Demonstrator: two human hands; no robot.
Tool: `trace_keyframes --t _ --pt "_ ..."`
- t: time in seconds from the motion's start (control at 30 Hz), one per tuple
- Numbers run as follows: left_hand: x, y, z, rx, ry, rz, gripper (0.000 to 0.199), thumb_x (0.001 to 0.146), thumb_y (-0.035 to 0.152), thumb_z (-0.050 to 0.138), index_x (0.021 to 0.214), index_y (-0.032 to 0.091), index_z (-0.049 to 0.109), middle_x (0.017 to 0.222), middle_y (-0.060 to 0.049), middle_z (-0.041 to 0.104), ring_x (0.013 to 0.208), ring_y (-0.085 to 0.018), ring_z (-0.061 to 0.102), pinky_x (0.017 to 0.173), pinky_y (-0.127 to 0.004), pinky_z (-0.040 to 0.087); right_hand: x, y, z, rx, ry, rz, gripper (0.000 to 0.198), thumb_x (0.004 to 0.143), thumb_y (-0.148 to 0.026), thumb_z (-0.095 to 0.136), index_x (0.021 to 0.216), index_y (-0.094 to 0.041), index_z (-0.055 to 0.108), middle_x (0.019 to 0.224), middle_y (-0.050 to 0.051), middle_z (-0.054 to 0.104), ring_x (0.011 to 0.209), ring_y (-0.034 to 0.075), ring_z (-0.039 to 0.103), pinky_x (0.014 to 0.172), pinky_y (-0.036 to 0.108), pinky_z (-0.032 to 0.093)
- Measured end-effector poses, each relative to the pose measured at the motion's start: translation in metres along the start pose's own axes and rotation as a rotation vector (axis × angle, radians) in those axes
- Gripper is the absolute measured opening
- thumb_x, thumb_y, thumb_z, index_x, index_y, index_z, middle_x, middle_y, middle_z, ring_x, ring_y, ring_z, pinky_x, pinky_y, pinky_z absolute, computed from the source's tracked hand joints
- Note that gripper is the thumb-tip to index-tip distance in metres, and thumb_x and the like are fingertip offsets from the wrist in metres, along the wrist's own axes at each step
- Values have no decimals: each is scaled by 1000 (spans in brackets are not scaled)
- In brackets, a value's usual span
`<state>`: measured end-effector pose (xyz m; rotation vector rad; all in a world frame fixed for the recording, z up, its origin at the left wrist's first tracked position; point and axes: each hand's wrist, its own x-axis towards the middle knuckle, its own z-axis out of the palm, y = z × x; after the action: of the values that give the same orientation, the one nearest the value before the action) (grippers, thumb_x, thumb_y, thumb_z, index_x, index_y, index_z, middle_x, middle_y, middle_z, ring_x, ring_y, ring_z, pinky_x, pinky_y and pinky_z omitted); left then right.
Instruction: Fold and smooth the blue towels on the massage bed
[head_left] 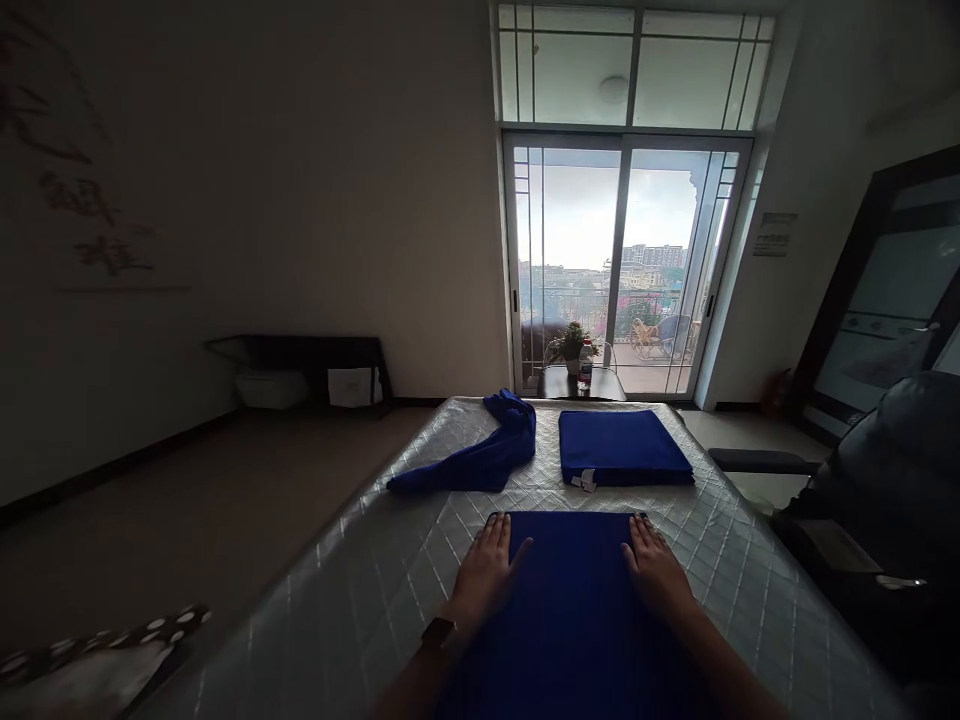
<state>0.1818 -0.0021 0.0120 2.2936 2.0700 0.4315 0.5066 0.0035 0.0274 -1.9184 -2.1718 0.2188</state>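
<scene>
A blue cloth [574, 610] lies flat in a long strip on the table, running toward me. My left hand [489, 562] rests flat on its left edge near the far corner, fingers stretched forward and thumb spread inward. On the opposite edge, my right hand [654, 562] lies the same way, palm down by the far right corner. Beyond them sits a neatly folded stack of blue cloth [624, 445] with white tags at its front edge. To its left is a crumpled blue cloth [487, 452], bunched at one end and trailing left.
The table wears a silvery quilted cover [360, 600]. Behind it stands a small dark table [551, 383] with a potted plant [571, 345] and a bottle [585, 368]. A black chair [892, 480] is at the right. Polka-dot fabric [142, 635] shows at lower left.
</scene>
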Motion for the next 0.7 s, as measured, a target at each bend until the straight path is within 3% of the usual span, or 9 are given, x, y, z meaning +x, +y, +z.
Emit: trace_keyframes --t 0.37,0.7 --pt "-1 1 -1 -8 -15 -27 87 105 67 13 162 5 33 171 -17 29 160 -30 24 130 -49 23 -3 -4 -6 -31 3 -13 72 105 -43 18 162 -2 28 172 14 24 161 23 15 131 41 15" --pt "1 -2 3 -1 15 -5 86 105 68 15 160 8 39 168 -17 36 158 -31 29 128 -50 28 -3 -3 -4 3 -16 9 72 104 -45 19 164 -5 27 173 10 22 161 20 13 131 38 13"
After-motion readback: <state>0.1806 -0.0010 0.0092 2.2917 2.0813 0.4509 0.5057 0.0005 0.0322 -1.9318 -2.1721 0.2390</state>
